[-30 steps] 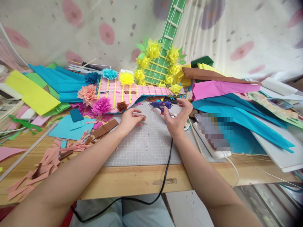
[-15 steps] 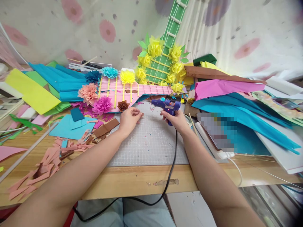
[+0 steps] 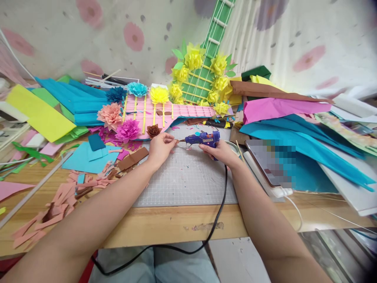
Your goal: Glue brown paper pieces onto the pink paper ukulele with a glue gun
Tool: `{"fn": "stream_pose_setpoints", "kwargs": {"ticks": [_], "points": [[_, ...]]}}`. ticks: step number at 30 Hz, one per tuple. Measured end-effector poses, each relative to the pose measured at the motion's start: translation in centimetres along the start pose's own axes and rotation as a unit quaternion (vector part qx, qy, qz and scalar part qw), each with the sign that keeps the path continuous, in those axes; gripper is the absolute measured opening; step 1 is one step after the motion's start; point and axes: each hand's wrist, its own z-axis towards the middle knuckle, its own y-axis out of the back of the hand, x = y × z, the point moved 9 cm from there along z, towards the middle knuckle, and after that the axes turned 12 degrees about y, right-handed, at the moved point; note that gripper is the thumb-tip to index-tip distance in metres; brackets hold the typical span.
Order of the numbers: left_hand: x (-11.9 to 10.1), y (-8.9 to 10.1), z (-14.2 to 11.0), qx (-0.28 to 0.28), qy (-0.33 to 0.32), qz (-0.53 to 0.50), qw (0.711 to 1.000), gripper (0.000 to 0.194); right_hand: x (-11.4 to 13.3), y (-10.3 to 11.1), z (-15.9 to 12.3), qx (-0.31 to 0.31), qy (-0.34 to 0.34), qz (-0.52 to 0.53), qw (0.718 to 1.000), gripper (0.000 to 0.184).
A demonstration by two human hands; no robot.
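Note:
My right hand [image 3: 219, 152] is wrapped round a blue hot glue gun [image 3: 200, 138], whose nozzle points left. The nozzle tip is right by the fingertips of my left hand [image 3: 161, 149]. Those fingers pinch a small brown paper piece [image 3: 177, 141], mostly hidden by them; whether the nozzle touches it I cannot tell. Just behind my left hand, a brown paper flower [image 3: 154, 131] sits on the pink paper guitar [image 3: 149, 112]. Magenta [image 3: 127, 130], salmon, blue and yellow paper flowers also decorate that guitar. Under both hands lies a grey cutting mat [image 3: 182, 184].
A green guitar shape with yellow flowers [image 3: 194, 57] leans at the back. Paper scraps [image 3: 61, 198] litter the left side. Folded crepe paper [image 3: 273, 110] and a phone [image 3: 262, 161] lie on the right. The glue gun's black cord [image 3: 219, 220] drops over the table edge.
My right hand has brought the glue gun left and slightly down, so its nozzle now meets the area of my left fingertips. My left hand has stayed nearly still with its brown piece.

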Motion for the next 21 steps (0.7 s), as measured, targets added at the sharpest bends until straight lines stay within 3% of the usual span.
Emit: {"fn": "stream_pose_setpoints", "kwargs": {"ticks": [21], "points": [[0.09,0.01,-0.02,0.001,0.013,-0.011,1.000,0.017,0.02,-0.28,0.17,-0.006,0.008,0.004,1.000,0.044]]}}
